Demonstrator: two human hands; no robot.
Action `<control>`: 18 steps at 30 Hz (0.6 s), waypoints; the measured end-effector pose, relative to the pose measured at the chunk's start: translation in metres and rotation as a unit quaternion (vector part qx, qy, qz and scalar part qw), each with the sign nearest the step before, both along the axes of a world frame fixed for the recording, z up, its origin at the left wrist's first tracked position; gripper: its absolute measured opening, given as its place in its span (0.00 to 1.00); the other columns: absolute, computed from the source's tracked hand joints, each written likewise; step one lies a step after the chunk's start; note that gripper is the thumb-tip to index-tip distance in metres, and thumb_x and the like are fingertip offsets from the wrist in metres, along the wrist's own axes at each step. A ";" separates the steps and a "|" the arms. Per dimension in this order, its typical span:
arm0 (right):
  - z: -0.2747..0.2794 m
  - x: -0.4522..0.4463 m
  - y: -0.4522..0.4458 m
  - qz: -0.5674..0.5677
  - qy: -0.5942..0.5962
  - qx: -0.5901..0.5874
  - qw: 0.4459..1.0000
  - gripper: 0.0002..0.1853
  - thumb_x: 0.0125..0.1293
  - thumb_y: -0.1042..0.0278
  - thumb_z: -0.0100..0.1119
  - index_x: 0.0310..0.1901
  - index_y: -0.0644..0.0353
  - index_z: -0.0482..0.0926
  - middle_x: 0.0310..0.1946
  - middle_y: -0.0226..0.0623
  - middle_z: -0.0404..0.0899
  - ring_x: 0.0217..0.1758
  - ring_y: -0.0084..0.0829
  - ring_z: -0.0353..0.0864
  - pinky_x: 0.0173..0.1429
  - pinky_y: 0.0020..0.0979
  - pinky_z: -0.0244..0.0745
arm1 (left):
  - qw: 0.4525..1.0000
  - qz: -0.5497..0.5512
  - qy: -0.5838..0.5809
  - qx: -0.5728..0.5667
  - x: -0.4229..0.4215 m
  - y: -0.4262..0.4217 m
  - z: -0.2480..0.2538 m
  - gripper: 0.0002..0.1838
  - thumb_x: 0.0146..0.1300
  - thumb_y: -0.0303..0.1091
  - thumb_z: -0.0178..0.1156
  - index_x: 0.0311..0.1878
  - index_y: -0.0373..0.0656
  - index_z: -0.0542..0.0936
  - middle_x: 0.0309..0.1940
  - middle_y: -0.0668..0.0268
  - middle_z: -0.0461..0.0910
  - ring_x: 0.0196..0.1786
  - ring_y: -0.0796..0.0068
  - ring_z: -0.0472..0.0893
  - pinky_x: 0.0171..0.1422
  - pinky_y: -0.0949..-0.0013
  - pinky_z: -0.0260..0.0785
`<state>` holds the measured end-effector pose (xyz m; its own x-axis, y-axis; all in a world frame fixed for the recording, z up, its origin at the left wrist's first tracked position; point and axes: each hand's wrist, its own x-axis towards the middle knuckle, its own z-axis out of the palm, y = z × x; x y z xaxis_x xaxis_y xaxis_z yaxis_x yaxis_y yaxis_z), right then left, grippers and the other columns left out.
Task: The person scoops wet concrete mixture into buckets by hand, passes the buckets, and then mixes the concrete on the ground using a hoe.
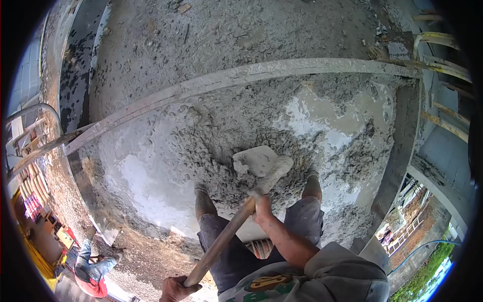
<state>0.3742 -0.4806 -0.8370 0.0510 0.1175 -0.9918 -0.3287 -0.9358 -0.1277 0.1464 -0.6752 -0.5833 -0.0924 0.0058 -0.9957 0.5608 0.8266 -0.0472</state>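
A long wooden-handled hoe (229, 230) runs diagonally across my body in the head view. Its lower end and blade (261, 158) are coated in grey concrete, and the blade rests in the wet mix (226, 136) ahead of my feet. My right hand (261, 208) is wrapped around the middle of the handle. At the bottom edge, my left hand (177, 289) closes around the handle near its upper end. My legs stand apart in the concrete, on either side of the hoe.
A concrete-smeared board (241, 76) spans the pour in front of me. Formwork edges (400, 146) bound the right side. Another person (93, 269) in a red top is at lower left. Metal rails (443, 40) stand at upper right, and pale puddles (143, 186) lie on the mix.
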 end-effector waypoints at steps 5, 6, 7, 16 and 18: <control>-0.035 0.120 0.169 -0.111 -0.137 0.140 0.974 0.09 0.55 0.67 0.55 0.35 0.62 0.70 0.23 0.38 0.69 0.23 0.37 0.72 0.30 0.40 0.75 | 0.947 -0.050 -0.105 0.301 0.049 0.144 -0.146 0.26 0.43 0.63 0.66 0.27 0.47 0.83 0.21 0.60 0.80 0.28 0.58 0.81 0.34 0.61 0.73; -0.046 0.133 0.208 -0.097 -0.156 0.197 0.963 0.09 0.54 0.65 0.55 0.32 0.61 0.70 0.22 0.39 0.68 0.22 0.38 0.71 0.30 0.40 0.75 | 0.946 -0.094 -0.116 0.288 0.057 0.165 -0.189 0.26 0.43 0.63 0.66 0.27 0.46 0.83 0.21 0.57 0.79 0.30 0.56 0.81 0.33 0.59 0.72; -0.067 0.149 0.244 -0.092 -0.183 0.232 0.951 0.09 0.53 0.65 0.56 0.30 0.60 0.69 0.21 0.39 0.68 0.22 0.39 0.71 0.31 0.41 0.74 | 0.927 -0.084 -0.117 0.345 0.063 0.192 -0.221 0.26 0.43 0.63 0.66 0.27 0.46 0.82 0.21 0.55 0.79 0.30 0.55 0.81 0.33 0.59 0.72; -0.150 0.022 0.193 -0.024 -0.112 0.095 0.989 0.14 0.52 0.63 0.57 0.38 0.59 0.69 0.22 0.40 0.67 0.22 0.39 0.71 0.27 0.44 0.69 | 0.979 -0.010 -0.043 0.199 0.012 0.156 -0.164 0.30 0.43 0.59 0.68 0.38 0.40 0.84 0.24 0.53 0.81 0.33 0.54 0.83 0.42 0.59 0.74; -0.147 -0.019 0.159 -0.016 -0.076 0.078 0.994 0.15 0.50 0.64 0.58 0.39 0.58 0.70 0.22 0.40 0.67 0.22 0.38 0.71 0.28 0.45 0.69 | 0.989 -0.015 0.000 0.146 -0.019 0.131 -0.156 0.30 0.44 0.59 0.68 0.41 0.41 0.84 0.27 0.53 0.82 0.36 0.57 0.83 0.45 0.61 0.74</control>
